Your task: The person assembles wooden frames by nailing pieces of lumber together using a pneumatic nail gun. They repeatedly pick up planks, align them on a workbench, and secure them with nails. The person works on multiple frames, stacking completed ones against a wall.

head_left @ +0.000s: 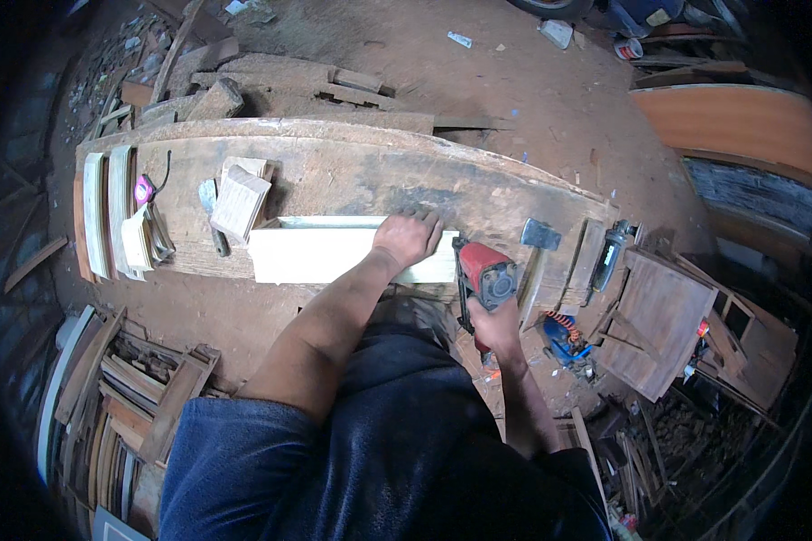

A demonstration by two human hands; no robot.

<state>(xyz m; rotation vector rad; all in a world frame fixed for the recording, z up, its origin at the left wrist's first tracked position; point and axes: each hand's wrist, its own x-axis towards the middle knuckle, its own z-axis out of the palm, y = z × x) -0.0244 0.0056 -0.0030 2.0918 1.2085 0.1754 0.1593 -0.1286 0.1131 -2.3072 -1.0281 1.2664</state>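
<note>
A long, pale wooden box (316, 257) lies along the near edge of the workbench, its white side facing me. My left hand (408, 236) is over the box near its right end, with the fingers curled over the top edge. In my right hand (496, 323) is a red and black nail gun (489, 269). Its nose is against or very close to the right end of the box; the exact contact is hard to see. Right of the gun, a hatchet-like tool (539, 236) with a wooden handle rests on the bench.
The worn workbench (352, 162) holds stacked wood pieces (242, 197), a trowel-like tool (209, 196), a pink tape measure (143, 189), long boards (96, 216) and a black cylindrical tool (610, 257). Scrap timber (135, 406) is piled lower left. A wooden cabinet (659, 320) stands right.
</note>
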